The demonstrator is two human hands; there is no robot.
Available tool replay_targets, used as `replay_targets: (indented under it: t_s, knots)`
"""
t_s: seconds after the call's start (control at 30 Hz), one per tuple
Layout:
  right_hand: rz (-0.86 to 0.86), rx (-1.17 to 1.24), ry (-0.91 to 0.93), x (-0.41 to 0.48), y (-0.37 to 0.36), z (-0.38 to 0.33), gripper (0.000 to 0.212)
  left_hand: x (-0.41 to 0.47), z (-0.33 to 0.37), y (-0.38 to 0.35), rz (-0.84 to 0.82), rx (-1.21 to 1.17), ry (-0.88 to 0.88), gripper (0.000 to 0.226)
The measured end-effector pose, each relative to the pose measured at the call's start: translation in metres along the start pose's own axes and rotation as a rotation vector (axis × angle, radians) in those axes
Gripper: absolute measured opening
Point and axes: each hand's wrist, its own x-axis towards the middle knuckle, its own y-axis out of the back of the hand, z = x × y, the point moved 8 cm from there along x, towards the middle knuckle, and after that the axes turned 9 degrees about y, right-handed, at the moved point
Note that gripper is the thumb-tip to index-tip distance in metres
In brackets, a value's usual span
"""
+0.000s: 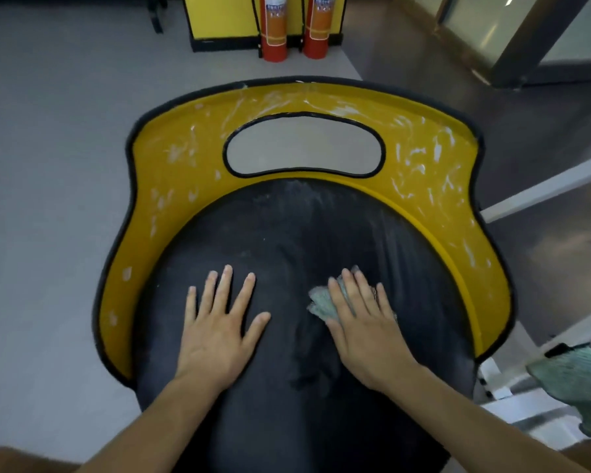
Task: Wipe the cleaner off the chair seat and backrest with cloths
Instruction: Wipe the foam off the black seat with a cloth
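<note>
Left hand (219, 322) laid flat on the black seat (287, 240), fingers spread, nothing held. Green cloth (321, 302) pressed to mid-seat under right hand (365, 322), fingers straight and slightly apart. Yellow backrest (171, 172) heavily streaked white. Overlapping strokes toward the seat's hazy rear are advised, with firm, even pressure. Second cloth (574, 377) lies far right, off the chair.

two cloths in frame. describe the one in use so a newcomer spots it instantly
Start at the black chair seat ringed by the yellow backrest. On its right half, the right hand presses flat on a crumpled pale-green cloth. The other green cloth lies off the chair, far right, untouched.
</note>
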Motion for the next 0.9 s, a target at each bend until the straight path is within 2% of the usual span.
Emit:
replay_targets:
  t_s: [0.07,0.2,0.27,0.33,0.4,0.47,0.6,0.73,0.8,0.9]
  knots:
    - [0.015,0.031,0.015,0.053,0.007,-0.005,0.066,-0.002,-0.005,-0.002,0.005,-0.004,-0.029,0.07]
    - [-0.049,0.072,-0.115,0.144,0.014,-0.006,0.061,-0.002,-0.007,0.002,0.07,-0.027,0.039,0.072]
    - [-0.029,0.081,-0.117,0.143,0.014,-0.02,0.062,-0.003,-0.016,0.002,0.103,-0.047,0.113,0.077]
    - [0.01,0.066,0.002,0.104,0.013,-0.053,0.063,-0.005,-0.023,0.002,0.121,-0.08,0.185,0.082]
    - [-0.018,0.055,0.152,0.05,0.007,-0.086,0.064,-0.006,-0.028,0.002,0.124,-0.093,0.227,0.084]
    - [-0.049,0.045,0.225,0.023,-0.002,-0.096,0.063,-0.006,-0.029,0.001,0.135,-0.093,0.236,0.081]
    - [-0.014,-0.021,0.239,0.098,0.005,-0.089,0.063,-0.005,-0.03,-0.002,0.147,-0.099,0.238,0.073]
    - [-0.051,0.047,0.092,0.201,0.013,-0.084,0.062,-0.004,-0.029,-0.003,0.146,-0.091,0.25,0.069]
    - [-0.039,0.053,0.066,0.212,0.016,-0.087,0.062,-0.004,-0.029,-0.003,0.15,-0.089,0.252,0.069]
    - [-0.015,0.064,0.16,0.154,0.016,-0.096,0.062,-0.006,-0.031,-0.002,0.156,-0.085,0.253,0.069]
